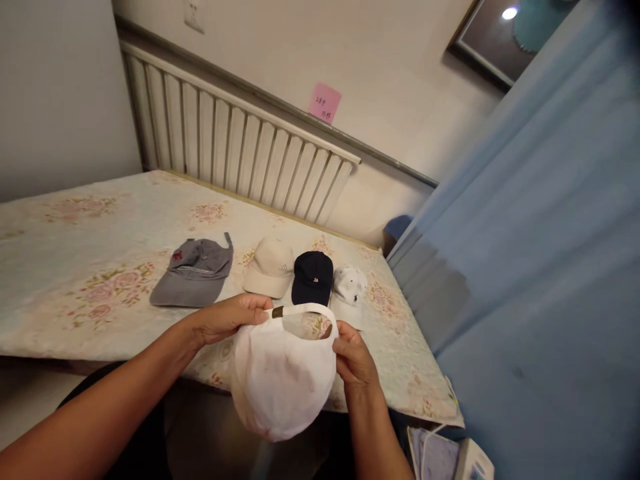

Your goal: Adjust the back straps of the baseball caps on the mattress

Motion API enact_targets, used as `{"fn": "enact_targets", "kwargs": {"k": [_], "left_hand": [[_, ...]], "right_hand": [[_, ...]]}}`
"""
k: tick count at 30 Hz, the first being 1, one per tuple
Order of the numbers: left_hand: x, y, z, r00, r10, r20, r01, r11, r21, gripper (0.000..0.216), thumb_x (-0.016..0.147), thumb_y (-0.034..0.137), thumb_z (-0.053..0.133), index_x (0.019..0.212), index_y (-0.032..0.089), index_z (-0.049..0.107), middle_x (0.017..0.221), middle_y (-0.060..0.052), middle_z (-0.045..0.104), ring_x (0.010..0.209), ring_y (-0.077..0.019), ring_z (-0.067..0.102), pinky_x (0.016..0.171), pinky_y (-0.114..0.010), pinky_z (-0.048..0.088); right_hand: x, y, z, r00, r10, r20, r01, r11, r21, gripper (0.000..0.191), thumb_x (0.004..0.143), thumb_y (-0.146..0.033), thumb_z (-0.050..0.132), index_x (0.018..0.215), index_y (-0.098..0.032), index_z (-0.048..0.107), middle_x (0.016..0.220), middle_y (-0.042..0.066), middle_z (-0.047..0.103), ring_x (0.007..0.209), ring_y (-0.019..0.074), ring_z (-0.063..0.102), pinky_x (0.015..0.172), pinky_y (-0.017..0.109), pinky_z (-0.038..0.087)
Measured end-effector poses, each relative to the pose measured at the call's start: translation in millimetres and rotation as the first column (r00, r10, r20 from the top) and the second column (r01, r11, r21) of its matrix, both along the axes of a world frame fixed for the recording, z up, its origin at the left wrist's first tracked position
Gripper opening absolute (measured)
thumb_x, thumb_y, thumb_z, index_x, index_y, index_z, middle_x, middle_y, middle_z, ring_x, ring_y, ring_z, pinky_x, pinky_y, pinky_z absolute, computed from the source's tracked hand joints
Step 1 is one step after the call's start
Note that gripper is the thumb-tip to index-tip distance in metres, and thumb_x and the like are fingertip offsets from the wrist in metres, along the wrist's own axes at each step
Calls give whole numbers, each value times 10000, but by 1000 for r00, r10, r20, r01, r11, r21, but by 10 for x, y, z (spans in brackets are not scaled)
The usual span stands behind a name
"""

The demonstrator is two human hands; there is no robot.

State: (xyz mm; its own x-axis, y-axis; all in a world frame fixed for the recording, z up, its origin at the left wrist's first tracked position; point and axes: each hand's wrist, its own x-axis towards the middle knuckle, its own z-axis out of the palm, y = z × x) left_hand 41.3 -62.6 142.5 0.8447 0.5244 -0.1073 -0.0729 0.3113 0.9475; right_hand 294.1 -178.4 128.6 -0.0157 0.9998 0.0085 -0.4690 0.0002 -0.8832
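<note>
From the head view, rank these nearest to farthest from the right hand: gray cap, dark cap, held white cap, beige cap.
1. Held white cap: touching, pinched in the right hand beside its back opening.
2. Dark cap: ahead and to the left.
3. Beige cap: just left of the dark cap.
4. Gray cap: farthest left.

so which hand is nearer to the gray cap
Left. The left hand is just to the near right of the gray cap; the right hand is farther right, across the held white cap.
</note>
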Motion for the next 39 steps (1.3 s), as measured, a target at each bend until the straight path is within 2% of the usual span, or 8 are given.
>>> {"fn": "enact_targets", "kwargs": {"k": [6,11,15,20,24,30,35,39], "left_hand": [[167,-127,226,995,88,-56,-81,989,124,322,732,414,712,799,165,520,623,60,468,519,-70,361,502,-198,210],[255,-227,380,985,153,-85,-132,968,213,334,736,451,685,786,179,497,585,82,384,505,-70,304,496,-203,187],[305,-278,470,977,177,-119,-136,948,289,282,740,417,663,770,187,504,570,79,375,495,-79,299,492,-217,177],[347,-298,472,977,169,-126,-117,932,342,254,765,408,634,786,192,501,579,74,392,494,-84,313,488,-223,177],[363,-299,434,981,157,-116,-108,931,350,251,785,411,618,803,191,499,594,75,390,497,-79,312,486,-218,176],[452,-328,449,982,160,-101,-109,915,388,211,799,369,603,820,179,513,603,73,398,503,-73,315,484,-207,188],[523,-399,535,979,181,-95,-128,905,406,197,786,359,601,828,182,524,619,63,431,517,-84,366,482,-199,234],[560,-449,587,971,215,-102,-151,886,439,190,769,355,609,837,190,544,642,53,498,555,-106,441,511,-206,294]], "right_hand": [[153,-27,183,997,70,38,-71,997,27,354,547,-300,861,801,-144,670,682,15,706,567,118,623,582,209,483],[234,-57,311,991,81,106,-85,996,27,372,526,-328,867,782,-143,671,681,15,702,568,119,605,568,212,461],[244,-91,385,976,121,180,-132,990,56,322,565,-333,841,763,-153,661,621,4,683,547,122,587,582,234,448],[235,-121,408,952,181,248,-198,979,45,265,625,-335,800,721,-153,633,506,-21,620,444,101,506,515,232,392],[234,-110,445,963,132,234,-148,988,52,245,698,-352,745,768,-151,625,531,-10,632,479,110,539,534,235,406],[114,-2,625,959,88,268,-106,993,53,243,716,-352,719,800,-164,590,546,-33,610,458,95,514,506,226,410],[-9,111,624,903,29,429,-52,998,41,238,747,-382,679,753,-169,574,469,-79,501,411,59,393,439,189,302],[-85,132,579,877,65,476,-56,998,-33,305,739,-440,683,684,-173,545,461,-75,472,412,55,352,408,191,224]]}}
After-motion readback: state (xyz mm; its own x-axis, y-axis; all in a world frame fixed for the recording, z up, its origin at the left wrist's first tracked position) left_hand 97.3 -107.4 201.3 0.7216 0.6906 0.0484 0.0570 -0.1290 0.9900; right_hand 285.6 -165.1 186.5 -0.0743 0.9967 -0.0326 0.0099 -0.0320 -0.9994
